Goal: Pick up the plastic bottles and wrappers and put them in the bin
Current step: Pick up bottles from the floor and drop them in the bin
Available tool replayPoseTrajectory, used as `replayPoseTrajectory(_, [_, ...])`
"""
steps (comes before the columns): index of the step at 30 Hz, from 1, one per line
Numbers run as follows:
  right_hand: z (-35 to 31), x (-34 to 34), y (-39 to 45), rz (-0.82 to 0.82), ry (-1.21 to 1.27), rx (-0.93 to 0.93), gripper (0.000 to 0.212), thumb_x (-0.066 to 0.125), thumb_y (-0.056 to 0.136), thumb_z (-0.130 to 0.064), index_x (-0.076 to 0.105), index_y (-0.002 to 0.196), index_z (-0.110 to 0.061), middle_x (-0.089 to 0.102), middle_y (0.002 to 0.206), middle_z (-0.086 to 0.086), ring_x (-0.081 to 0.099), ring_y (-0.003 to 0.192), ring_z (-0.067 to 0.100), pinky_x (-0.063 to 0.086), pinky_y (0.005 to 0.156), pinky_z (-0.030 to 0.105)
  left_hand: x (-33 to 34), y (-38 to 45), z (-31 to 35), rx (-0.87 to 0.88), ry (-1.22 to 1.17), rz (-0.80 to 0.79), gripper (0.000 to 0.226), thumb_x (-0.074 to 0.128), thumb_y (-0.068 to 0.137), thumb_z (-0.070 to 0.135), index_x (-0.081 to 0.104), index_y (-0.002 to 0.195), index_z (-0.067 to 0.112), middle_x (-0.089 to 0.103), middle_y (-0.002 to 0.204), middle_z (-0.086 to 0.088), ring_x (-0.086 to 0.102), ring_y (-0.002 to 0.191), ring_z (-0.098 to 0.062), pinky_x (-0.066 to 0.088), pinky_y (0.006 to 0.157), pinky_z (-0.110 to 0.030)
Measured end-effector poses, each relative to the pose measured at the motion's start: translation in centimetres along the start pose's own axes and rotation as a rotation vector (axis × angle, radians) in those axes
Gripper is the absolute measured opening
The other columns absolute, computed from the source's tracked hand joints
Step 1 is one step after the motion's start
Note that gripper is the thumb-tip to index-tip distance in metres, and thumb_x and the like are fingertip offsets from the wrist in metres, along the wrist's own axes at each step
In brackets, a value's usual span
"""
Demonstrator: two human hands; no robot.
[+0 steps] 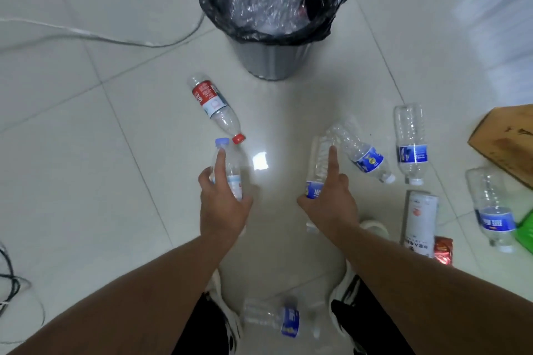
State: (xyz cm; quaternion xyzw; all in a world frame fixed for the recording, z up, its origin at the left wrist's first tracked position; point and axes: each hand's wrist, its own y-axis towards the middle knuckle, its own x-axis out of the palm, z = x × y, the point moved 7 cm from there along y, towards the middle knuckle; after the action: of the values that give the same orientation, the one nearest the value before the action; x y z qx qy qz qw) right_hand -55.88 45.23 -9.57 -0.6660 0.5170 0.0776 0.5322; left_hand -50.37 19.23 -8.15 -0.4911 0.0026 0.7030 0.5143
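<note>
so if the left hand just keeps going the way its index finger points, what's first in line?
The left hand holds a light-blue-capped bottle, index finger along it. Straight on, the red-capped bottle lying on the floor sits just past that cap; beyond it, the bin. The held bottle may be above floor level, so contact is uncertain.

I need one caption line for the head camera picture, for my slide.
Each hand, left and right, grips a plastic bottle before the lined bin; more bottles lie on the floor.
</note>
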Motion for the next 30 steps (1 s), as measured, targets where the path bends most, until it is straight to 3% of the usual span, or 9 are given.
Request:
replayPoseTrajectory(7, [-9.5,-14.4,-7.0,0.003,0.102,-0.084,0.135,0.084,0.076,-0.03,-0.019,0.155,-0.067,0.052,0.136,0.004,0.065,0.092,0.018,0.058,0.077,0.043,-13.9,-3.7,13.7,0.125,0.013,0.034,0.12,0.081,0.076,0.022,0.007,0.161,0.065,0.036,0.146,-0.002,0.067,0.085,-0.017,0.058,0.069,-0.035])
replayPoseTrajectory(10, [-13.1,-20.0,-9.0,-0.014,0.168,-0.091,0.133,0.082,0.075,-0.03,-0.016,0.156,-0.068,0.058,0.128,0.003,0.066,0.085,0.016,0.061,0.076,0.043,-18.2,-5.2,18.7,0.134,0.036,0.027,0.121,0.081,0.077,0.023,0.004,0.159,0.068,0.036,0.147,0.001,0.063,0.081,-0.005,0.049,0.063,-0.02])
replayPoseTrajectory(15, [-18.5,-26.8,-10.3,-0.035,0.182,-0.147,0.133,0.082,0.075,-0.035,-0.018,0.156,-0.068,0.056,0.123,-0.001,0.061,0.081,0.004,0.045,0.066,0.027,-22.0,-6.9,25.5,0.17,0.027,-0.004,0.118,0.081,0.084,0.022,0.002,0.158,0.069,0.031,0.151,0.002,0.064,0.086,-0.003,0.044,0.066,-0.011])
replayPoseTrajectory(17, [-20.6,-28.3,-10.0,-0.023,0.192,-0.151,0.133,0.082,0.073,-0.038,-0.019,0.155,-0.068,0.055,0.124,-0.003,0.064,0.082,0.007,0.049,0.067,0.032,-22.9,-6.4,27.8,0.202,-0.026,0.015,0.113,0.081,0.088,0.025,0.004,0.157,0.069,0.028,0.155,-0.001,0.067,0.091,-0.003,0.049,0.07,-0.013])
replayPoseTrajectory(21, [-23.8,-28.7,-8.3,-0.036,0.187,-0.114,0.134,0.082,0.068,-0.043,-0.016,0.155,-0.069,0.064,0.108,0.004,0.067,0.082,0.02,0.062,0.074,0.045,-23.7,-3.0,30.0,0.171,-0.024,-0.017,0.113,0.083,0.085,0.035,0.004,0.159,0.067,0.025,0.151,-0.001,0.064,0.108,-0.027,0.06,0.091,-0.042])
replayPoseTrajectory(23, [-25.0,-28.4,-7.3,-0.051,0.204,-0.063,0.132,0.081,0.065,-0.045,-0.012,0.154,-0.072,0.064,0.102,0.005,0.068,0.08,0.022,0.065,0.071,0.047,-24.1,-0.5,31.1,0.169,-0.04,-0.096,0.113,0.08,0.082,0.033,0.005,0.158,0.069,0.024,0.149,0.004,0.063,0.114,-0.033,0.061,0.091,-0.049])
replayPoseTrajectory(25, [-26.0,-27.9,-6.8,-0.05,0.216,-0.002,0.13,0.082,0.061,-0.049,-0.008,0.153,-0.075,0.065,0.103,0.005,0.071,0.082,0.024,0.066,0.07,0.049,-24.8,2.4,32.4,0.238,-0.035,-0.156,0.111,0.076,0.081,0.03,0.006,0.157,0.07,0.027,0.149,0.006,0.066,0.11,-0.033,0.062,0.086,-0.048])
replayPoseTrajectory(28, [-27.4,-27.1,-6.4,-0.048,0.22,0.089,0.127,0.085,0.064,-0.049,-0.003,0.152,-0.074,0.064,0.11,0.001,0.072,0.088,0.022,0.066,0.075,0.051,-26.7,6.5,33.6,0.297,-0.043,-0.213,0.118,0.079,0.078,0.025,0.004,0.16,0.066,0.037,0.147,0.008,0.061,0.105,-0.01,0.055,0.075,-0.026])
replayPoseTrajectory(30, [-28.8,-26.7,-6.5,-0.034,0.216,0.126,0.126,0.086,0.069,-0.047,-0.003,0.155,-0.071,0.064,0.112,0.0,0.071,0.089,0.019,0.066,0.075,0.049,-28.5,8.4,34.2,0.331,-0.06,-0.232,0.12,0.081,0.075,0.024,0.007,0.161,0.063,0.041,0.145,0.011,0.058,0.106,-0.006,0.051,0.074,-0.024])
